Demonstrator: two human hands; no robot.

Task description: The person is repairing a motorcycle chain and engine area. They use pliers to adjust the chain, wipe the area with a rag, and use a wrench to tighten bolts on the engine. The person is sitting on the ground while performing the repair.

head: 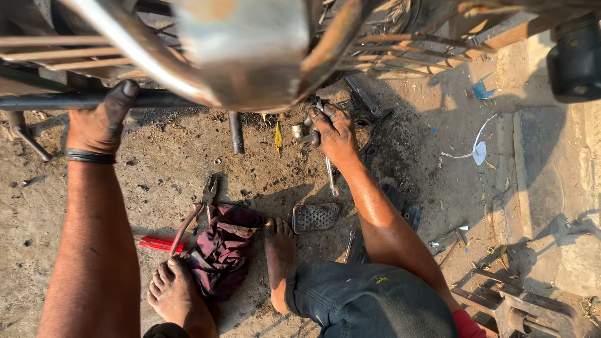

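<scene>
My left hand (100,119), greasy and with a black band on the wrist, grips a dark metal bar (56,100) of a vehicle frame at the upper left. My right hand (335,134) reaches under a shiny chrome part (244,50) and is closed on a small metal part (312,134) near the ground. A spanner (330,174) lies on the dirt right beside that wrist. Rusty wheel spokes (400,44) run across the top.
Red-handled pliers (194,216) and a dark red rag (222,247) lie between my bare feet (175,294). A metal footpeg pad (316,217), a yellow scrap (278,138), bolts and tools are scattered on the oily dirt. A concrete step (557,188) rises at the right.
</scene>
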